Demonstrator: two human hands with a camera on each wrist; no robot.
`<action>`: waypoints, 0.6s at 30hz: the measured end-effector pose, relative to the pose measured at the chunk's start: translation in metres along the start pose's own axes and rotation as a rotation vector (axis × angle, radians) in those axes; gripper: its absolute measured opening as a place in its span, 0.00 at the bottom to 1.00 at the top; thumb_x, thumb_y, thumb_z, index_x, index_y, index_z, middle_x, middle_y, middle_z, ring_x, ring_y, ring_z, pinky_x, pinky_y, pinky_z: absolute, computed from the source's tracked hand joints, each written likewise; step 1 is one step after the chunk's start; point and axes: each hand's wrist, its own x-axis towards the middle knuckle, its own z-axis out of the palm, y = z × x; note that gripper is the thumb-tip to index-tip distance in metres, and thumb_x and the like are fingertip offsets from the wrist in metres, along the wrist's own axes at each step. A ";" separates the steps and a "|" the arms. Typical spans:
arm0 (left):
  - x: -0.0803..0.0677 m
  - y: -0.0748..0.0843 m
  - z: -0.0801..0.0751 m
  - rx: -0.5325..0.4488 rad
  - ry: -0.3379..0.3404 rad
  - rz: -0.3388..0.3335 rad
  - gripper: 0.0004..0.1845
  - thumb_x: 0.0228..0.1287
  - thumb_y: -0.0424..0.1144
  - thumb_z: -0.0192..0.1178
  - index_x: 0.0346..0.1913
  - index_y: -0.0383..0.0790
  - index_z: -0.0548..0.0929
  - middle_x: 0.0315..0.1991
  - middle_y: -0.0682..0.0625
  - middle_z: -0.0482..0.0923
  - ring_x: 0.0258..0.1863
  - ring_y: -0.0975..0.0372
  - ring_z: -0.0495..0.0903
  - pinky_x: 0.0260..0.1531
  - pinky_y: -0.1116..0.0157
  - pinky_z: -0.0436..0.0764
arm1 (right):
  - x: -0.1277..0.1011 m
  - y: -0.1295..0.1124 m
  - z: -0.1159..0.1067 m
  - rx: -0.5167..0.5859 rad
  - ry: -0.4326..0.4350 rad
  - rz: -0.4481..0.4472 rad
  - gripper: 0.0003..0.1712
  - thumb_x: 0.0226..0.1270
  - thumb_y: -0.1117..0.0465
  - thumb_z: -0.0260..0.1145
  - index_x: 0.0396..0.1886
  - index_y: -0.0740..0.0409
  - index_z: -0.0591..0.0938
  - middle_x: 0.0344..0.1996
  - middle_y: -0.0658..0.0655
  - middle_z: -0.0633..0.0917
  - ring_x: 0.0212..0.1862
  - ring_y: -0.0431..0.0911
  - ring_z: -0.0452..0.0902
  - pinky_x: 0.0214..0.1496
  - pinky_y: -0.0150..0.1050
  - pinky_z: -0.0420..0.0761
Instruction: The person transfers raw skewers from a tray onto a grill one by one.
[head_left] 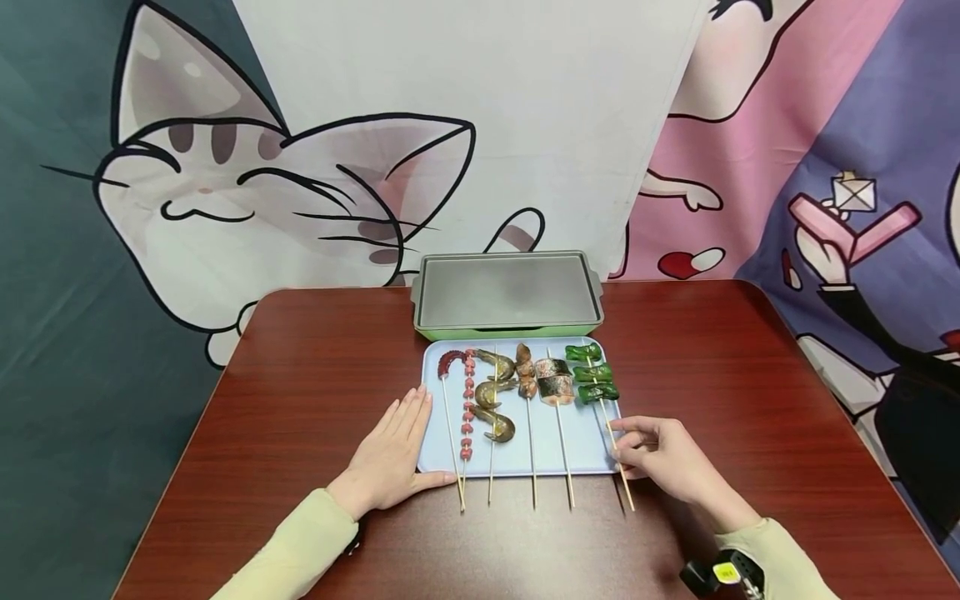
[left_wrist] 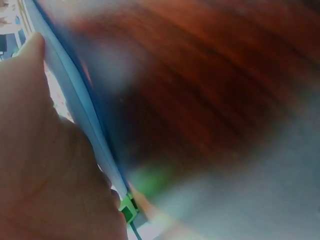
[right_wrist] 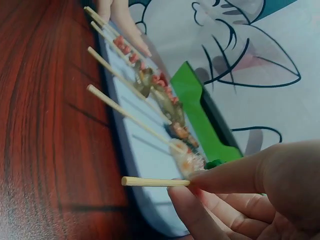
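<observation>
- Skewer of green peppers lies at the right edge of the blue tray, its stick jutting past the near rim onto the table.
- Left hand lies spread flat at the tray's left edge.
- Octopus, shrimp and meat skewers lie side by side left of the pepper skewer.
- Right hand pinches the pepper stick.
- Green griddle closes the far side.
</observation>
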 end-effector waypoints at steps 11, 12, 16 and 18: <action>-0.002 0.001 -0.003 0.027 0.010 0.002 0.61 0.62 0.77 0.52 0.76 0.23 0.58 0.78 0.32 0.51 0.78 0.45 0.50 0.75 0.50 0.52 | 0.001 -0.036 -0.007 -0.093 0.046 -0.153 0.23 0.62 0.79 0.65 0.58 0.81 0.77 0.31 0.69 0.85 0.32 0.46 0.86 0.34 0.44 0.88; -0.002 0.001 -0.004 0.021 0.015 0.005 0.61 0.62 0.77 0.53 0.76 0.23 0.58 0.78 0.31 0.52 0.78 0.44 0.51 0.74 0.50 0.53 | 0.003 -0.040 -0.008 -0.095 0.053 -0.164 0.23 0.62 0.80 0.65 0.58 0.80 0.77 0.32 0.69 0.85 0.32 0.46 0.86 0.34 0.44 0.88; -0.001 0.002 -0.004 0.016 0.026 0.012 0.61 0.62 0.76 0.54 0.75 0.22 0.59 0.77 0.30 0.54 0.77 0.43 0.53 0.74 0.48 0.54 | 0.016 -0.055 -0.012 -0.131 0.095 -0.189 0.22 0.62 0.79 0.66 0.57 0.75 0.80 0.32 0.66 0.86 0.32 0.46 0.86 0.35 0.45 0.88; -0.001 0.002 -0.004 0.015 0.025 0.009 0.62 0.62 0.77 0.53 0.75 0.22 0.59 0.77 0.30 0.54 0.77 0.43 0.53 0.74 0.48 0.55 | 0.023 -0.062 -0.014 -0.143 0.114 -0.200 0.22 0.63 0.77 0.67 0.57 0.74 0.80 0.33 0.66 0.86 0.32 0.47 0.86 0.36 0.46 0.88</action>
